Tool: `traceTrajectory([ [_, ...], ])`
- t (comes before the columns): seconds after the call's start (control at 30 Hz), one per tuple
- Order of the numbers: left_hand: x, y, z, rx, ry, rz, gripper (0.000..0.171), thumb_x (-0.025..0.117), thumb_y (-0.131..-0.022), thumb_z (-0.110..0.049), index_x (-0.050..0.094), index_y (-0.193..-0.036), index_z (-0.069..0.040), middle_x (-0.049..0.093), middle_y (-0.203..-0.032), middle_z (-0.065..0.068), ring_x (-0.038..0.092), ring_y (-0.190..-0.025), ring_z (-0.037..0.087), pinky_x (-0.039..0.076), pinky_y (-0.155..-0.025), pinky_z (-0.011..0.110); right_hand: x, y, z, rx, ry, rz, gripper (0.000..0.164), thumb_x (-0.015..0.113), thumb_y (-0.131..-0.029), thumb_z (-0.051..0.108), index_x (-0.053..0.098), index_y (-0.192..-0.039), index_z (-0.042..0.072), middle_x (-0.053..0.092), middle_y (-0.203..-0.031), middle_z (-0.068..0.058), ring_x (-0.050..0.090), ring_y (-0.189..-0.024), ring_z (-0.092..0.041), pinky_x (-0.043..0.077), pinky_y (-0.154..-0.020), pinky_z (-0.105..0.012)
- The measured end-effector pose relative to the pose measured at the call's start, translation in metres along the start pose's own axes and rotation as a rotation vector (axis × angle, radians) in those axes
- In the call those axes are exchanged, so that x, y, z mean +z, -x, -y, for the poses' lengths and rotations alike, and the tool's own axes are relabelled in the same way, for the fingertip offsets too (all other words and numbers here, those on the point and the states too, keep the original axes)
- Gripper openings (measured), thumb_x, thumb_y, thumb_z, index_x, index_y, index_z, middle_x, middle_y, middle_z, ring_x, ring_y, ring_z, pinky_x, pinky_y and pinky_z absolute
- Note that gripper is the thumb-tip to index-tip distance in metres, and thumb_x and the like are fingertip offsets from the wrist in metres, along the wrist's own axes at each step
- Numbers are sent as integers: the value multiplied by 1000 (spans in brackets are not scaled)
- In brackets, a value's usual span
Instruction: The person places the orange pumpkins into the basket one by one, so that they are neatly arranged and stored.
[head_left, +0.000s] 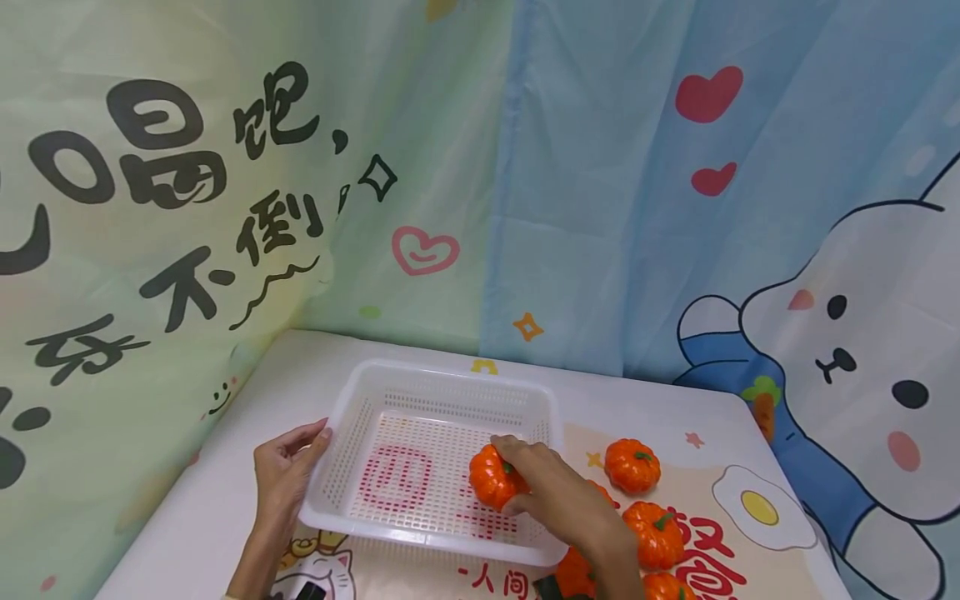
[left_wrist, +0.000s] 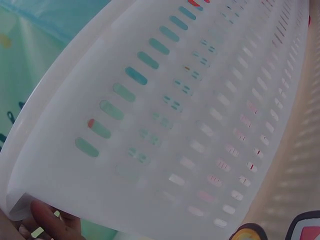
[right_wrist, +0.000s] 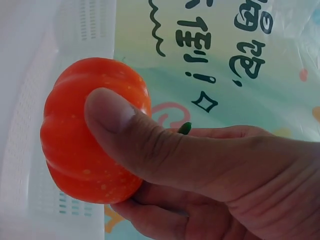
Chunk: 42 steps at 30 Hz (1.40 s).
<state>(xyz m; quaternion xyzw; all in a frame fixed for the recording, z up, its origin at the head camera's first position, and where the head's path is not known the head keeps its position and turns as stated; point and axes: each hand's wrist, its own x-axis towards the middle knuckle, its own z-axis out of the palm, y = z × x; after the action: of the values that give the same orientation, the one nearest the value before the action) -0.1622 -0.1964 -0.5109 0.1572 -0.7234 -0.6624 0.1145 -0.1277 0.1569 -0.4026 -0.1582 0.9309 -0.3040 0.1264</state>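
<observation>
A white plastic basket (head_left: 420, 535) with slotted walls stands tilted on the table in the head view. At its left rim my left hand (head_left: 288, 471) holds on with thumb and fingers; the left wrist view shows fingertips (left_wrist: 52, 220) under the rim corner. My right hand (head_left: 564, 498) grips a small orange toy pumpkin (head_left: 491, 477) over the right part of the basket. In the right wrist view the thumb (right_wrist: 112, 112) presses on the pumpkin's side, and its green stem (right_wrist: 185, 128) points toward the palm.
Several more orange pumpkins (head_left: 632, 467) lie right of the basket, some partly hidden by the right forearm. The white table (head_left: 645, 400) carries printed pictures, among them a fried egg (head_left: 763, 507). Printed curtains (head_left: 570, 208) hang behind and to the left.
</observation>
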Motion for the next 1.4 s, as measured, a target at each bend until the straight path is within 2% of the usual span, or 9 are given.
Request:
traceTrajectory([
  [0.23,-1,-1,-1,1,-4,7,39,76,-105,-30,76,-134,-3,76,-129,20,80,-86,14,68,-76,28,10,-8,5,-57,-3,26,76,87,-89,10,56,-158,10,62,-159,-9,60,-139,-32,50,-119,-61],
  [0.5,-4,-2,-2,-27,-15,-4,38,76,-105,-28,76,-133,-2,77,-129,18,80,-87,12,68,-78,28,26,-20,17,-150,103,56,74,87,-90,12,58,-157,6,61,-160,-10,58,-147,-33,46,-124,-56],
  [0.63,-4,-1,-2,-28,-14,-3,38,76,-105,-29,76,-133,-3,77,-129,18,80,-87,14,69,-77,29,32,-24,22,-163,128,75,72,86,-92,15,57,-157,7,61,-161,-9,56,-150,-33,43,-127,-56],
  [0.87,-2,-1,-3,-32,-8,-9,38,77,-104,-28,77,-132,-3,78,-127,16,79,-85,12,68,-77,28,41,-31,30,-190,187,79,72,87,-92,20,58,-157,7,61,-161,-8,58,-149,-31,44,-127,-51],
  [1.23,0,-2,-3,-28,-17,-13,39,78,-104,-30,77,-132,-3,78,-125,16,79,-84,14,68,-77,28,58,-44,35,-232,195,88,76,90,-89,21,58,-157,9,63,-160,-4,59,-147,-25,47,-127,-43],
  [1.4,0,-2,-2,-22,-20,-8,40,77,-104,-32,77,-133,-4,77,-129,19,78,-85,14,68,-76,28,62,-51,40,-277,215,88,75,91,-89,20,59,-156,8,65,-156,-4,62,-142,-23,48,-125,-40],
])
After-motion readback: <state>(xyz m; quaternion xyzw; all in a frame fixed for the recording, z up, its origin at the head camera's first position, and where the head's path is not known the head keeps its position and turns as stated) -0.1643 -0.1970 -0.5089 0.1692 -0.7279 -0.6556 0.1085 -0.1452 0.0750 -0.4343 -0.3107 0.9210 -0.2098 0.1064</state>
